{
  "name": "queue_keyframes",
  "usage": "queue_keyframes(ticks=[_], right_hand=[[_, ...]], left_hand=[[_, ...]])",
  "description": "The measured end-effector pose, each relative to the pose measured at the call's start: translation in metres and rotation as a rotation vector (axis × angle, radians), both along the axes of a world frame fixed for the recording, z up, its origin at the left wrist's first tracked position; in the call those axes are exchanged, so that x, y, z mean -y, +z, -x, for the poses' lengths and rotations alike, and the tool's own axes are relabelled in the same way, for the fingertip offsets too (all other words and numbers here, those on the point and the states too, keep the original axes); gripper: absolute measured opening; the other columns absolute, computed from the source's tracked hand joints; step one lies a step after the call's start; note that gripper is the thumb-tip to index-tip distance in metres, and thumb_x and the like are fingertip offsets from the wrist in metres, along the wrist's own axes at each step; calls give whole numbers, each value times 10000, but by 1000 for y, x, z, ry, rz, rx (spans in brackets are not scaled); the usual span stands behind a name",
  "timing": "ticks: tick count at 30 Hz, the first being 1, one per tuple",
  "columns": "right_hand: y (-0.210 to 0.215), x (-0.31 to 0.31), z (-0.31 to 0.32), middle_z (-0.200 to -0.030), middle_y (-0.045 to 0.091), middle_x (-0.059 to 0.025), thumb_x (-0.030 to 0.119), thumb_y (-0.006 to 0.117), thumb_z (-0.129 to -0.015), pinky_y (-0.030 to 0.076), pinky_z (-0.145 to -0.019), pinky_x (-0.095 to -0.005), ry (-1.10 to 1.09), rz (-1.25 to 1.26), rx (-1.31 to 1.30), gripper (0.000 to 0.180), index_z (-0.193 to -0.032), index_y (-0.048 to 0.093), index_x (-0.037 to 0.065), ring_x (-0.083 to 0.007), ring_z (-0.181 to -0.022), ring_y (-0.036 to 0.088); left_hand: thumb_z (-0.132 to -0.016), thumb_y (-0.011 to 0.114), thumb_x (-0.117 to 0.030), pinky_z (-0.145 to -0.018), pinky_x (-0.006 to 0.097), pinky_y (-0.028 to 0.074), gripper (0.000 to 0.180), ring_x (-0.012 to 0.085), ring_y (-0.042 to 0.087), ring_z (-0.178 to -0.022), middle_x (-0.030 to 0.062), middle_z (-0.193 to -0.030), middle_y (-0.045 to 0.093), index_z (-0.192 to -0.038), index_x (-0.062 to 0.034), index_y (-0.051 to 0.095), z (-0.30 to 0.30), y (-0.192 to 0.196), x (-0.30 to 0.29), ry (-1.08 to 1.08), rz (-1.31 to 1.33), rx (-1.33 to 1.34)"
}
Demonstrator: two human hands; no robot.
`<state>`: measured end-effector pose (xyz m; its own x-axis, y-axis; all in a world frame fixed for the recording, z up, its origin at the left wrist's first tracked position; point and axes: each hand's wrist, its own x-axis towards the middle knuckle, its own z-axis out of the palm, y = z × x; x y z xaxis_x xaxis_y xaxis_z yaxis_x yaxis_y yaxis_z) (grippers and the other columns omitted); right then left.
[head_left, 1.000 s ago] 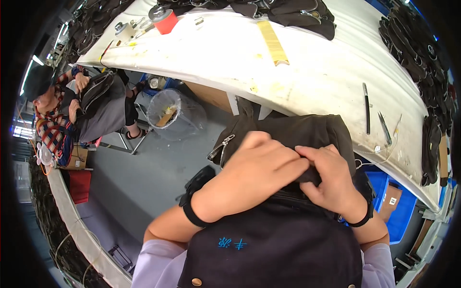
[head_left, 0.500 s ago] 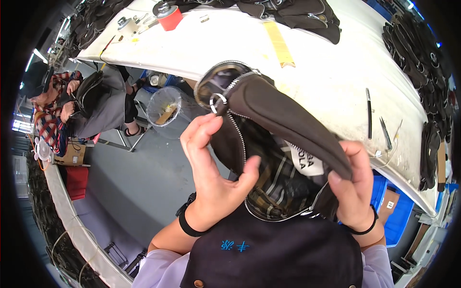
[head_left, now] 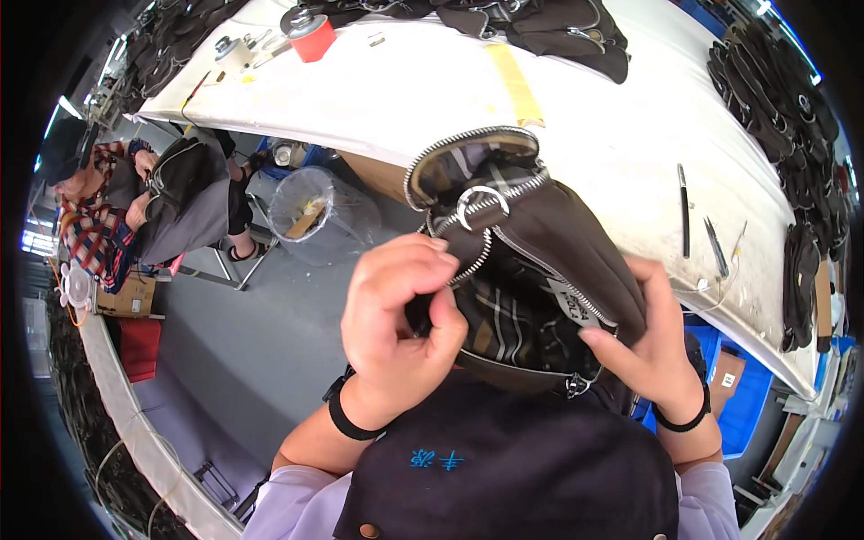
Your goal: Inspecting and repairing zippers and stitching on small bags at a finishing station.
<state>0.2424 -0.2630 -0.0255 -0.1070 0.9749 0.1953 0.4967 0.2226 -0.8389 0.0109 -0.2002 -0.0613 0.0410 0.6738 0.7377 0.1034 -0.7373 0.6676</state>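
A dark brown bag [head_left: 589, 247] with silver zippers is held in front of my apron, its main opening gaping and showing a plaid lining [head_left: 495, 326]. A white label [head_left: 573, 302] is sewn inside. On the far end, a smaller zipped pocket [head_left: 468, 162] stands open beside a metal ring [head_left: 483, 187]. My left hand [head_left: 396, 310] is closed, fingers curled and pinching the left zippered edge just below the ring. Along the right side, my right hand [head_left: 650, 346] grips the bag, thumb over the opening's rim and fingers behind. A zipper pull [head_left: 576, 385] hangs at the near edge.
On the white table [head_left: 594, 135] lie a black pen-like tool [head_left: 684, 211], pincers [head_left: 715, 247], a yellow strip [head_left: 515, 85] and a red can [head_left: 309, 36]. Dark bags are piled around. A lined bin [head_left: 310, 216], blue crate [head_left: 747, 405] and seated co-worker [head_left: 117, 198] are nearby.
The bag has turned, bringing its small pocket and ring farther right and more into view. My left fingers have closed onto its edge; my right hand has shifted its thumb over the rim.
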Motion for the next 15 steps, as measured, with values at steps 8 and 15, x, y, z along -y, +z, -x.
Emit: queue_keyframes(ticks=[8,15], right_hand=[[-5,-23,18,-679,544,-31,84,648,-907,399,-568,-224,86,112,-274,112,-920,564,11,-57,-640,488],[-15,-11,11,-825,550,19,245,542,-998,405,-645,-204,113,374,-672,232,-924,544,26,-30,-741,458]], left_hand=[[-600,710,133,-745,363,533,448,320,642,-857,100,-908,651,-1015,-11,624,-26,11,-5,214,-75,-306],[-587,718,94,-731,347,537,388,274,666,-843,103,-885,696,-960,-14,694,-3,4,-37,-107,-35,-285]])
